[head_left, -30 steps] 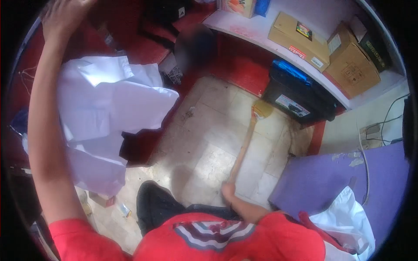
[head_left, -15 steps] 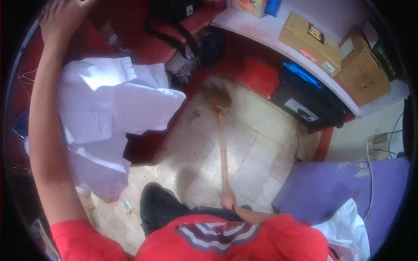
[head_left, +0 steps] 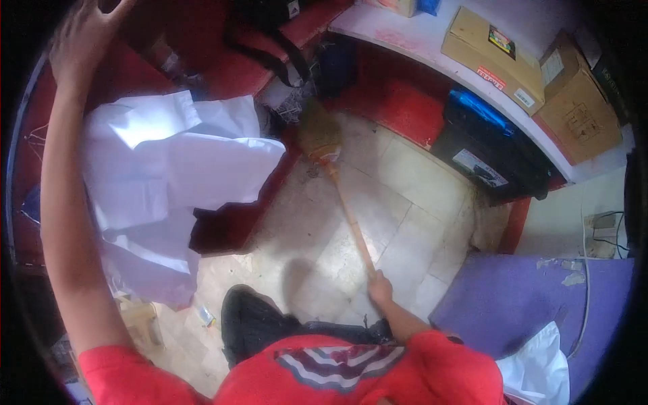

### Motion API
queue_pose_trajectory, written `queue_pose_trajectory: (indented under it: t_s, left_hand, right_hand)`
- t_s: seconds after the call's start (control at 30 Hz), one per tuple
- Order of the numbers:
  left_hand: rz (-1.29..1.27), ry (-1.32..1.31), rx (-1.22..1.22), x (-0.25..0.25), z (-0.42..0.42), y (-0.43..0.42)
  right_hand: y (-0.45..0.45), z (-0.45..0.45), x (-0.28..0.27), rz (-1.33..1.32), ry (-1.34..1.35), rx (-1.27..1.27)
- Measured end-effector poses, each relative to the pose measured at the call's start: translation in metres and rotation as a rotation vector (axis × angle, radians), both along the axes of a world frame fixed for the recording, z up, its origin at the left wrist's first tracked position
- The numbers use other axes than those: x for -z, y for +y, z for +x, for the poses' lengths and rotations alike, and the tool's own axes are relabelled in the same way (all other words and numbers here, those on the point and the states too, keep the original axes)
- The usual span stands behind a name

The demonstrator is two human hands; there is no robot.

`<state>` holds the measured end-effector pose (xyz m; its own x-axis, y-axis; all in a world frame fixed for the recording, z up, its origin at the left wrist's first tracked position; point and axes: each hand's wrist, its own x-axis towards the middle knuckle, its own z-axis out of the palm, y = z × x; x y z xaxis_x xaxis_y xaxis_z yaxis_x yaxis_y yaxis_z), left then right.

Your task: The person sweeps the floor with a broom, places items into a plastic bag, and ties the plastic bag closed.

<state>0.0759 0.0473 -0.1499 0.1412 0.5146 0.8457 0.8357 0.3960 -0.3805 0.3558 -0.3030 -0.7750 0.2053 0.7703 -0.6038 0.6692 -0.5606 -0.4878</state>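
Note:
My right hand (head_left: 380,288) is wrapped round the lower end of the wooden handle of a soft broom (head_left: 351,219). The handle slants away from me, and the fanned bristles (head_left: 320,129) rest by the dark corner under the red shelf. Raised at the upper left, my left hand (head_left: 82,37) is beside a dark red surface, its thumb apart from the fingers. The fingertips run out of the picture, so I cannot tell if they touch anything. White sheets (head_left: 182,162) hang or lie below that arm.
Tiled floor (head_left: 337,243) stretches ahead. A black case (head_left: 493,152) sits under the shelf on the right, with cardboard boxes (head_left: 493,57) on top. A purple panel (head_left: 513,297) stands at right, a white bag (head_left: 536,371) near it. A black strap (head_left: 266,54) hangs at the back.
The broom head has swung left towards the corner. My right hand has moved forward and to the right with the handle. My left hand stays raised, slightly lower in view.

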Motion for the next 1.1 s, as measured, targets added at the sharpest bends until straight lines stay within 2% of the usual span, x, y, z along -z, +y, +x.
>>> queue_pose_trajectory:
  t_s: [0.03,0.13,0.17,0.27,0.43,0.53,0.63,0.7,0.77,0.83,0.9,0.97,1.03,1.07,1.1]
  left_hand:
    - [-0.001,-0.002,-0.004,0.001,0.0,0.001]
    - [0.008,0.003,-0.003,0.003,0.0,0.0]
    - [0.008,0.003,0.003,0.004,0.002,0.001]
    - [0.006,-0.016,-0.019,0.002,0.006,-0.001]
    - [-0.001,-0.017,0.017,0.001,0.004,-0.002]
    - [0.0,-0.027,0.032,0.001,0.005,-0.002]
    - [-0.008,-0.027,0.011,0.002,0.006,-0.003]
    - [-0.016,-0.02,-0.001,0.005,0.003,0.001]
    - [0.051,0.069,0.12,0.007,-0.024,0.014]
    - [0.118,0.184,0.194,0.003,-0.054,0.029]
    - [0.158,0.326,0.179,0.0,-0.074,0.041]
    - [0.187,0.44,0.158,-0.003,-0.093,0.052]
    - [0.202,0.527,0.14,-0.008,-0.104,0.059]
    - [0.196,0.54,0.136,-0.01,-0.104,0.056]
    - [0.192,0.515,0.148,-0.01,-0.096,0.052]
  right_hand:
    - [0.0,0.0,0.003,0.001,0.002,0.0]
    - [-0.015,0.001,0.017,0.07,-0.031,0.301]
    - [-0.023,0.003,0.019,0.068,-0.033,0.307]
    - [-0.035,0.011,0.011,-0.095,-0.064,0.023]
    - [-0.032,0.024,0.028,-0.053,-0.079,0.177]
    - [0.002,0.029,0.043,0.122,-0.018,0.628]
    - [0.044,0.027,0.059,0.224,0.031,0.652]
    - [0.085,0.019,0.073,0.207,0.277,0.84]
    - [0.136,0.005,0.083,0.039,0.479,1.048]
    - [0.18,0.001,0.192,0.153,0.468,1.037]
    - [0.219,-0.024,0.109,0.37,0.191,1.03]
    - [0.268,-0.025,0.161,0.551,-0.064,1.082]
    - [0.323,0.034,0.214,0.436,0.477,1.189]
    - [0.332,0.041,0.119,0.429,0.507,1.025]
    - [0.347,0.059,0.094,0.418,0.535,0.941]
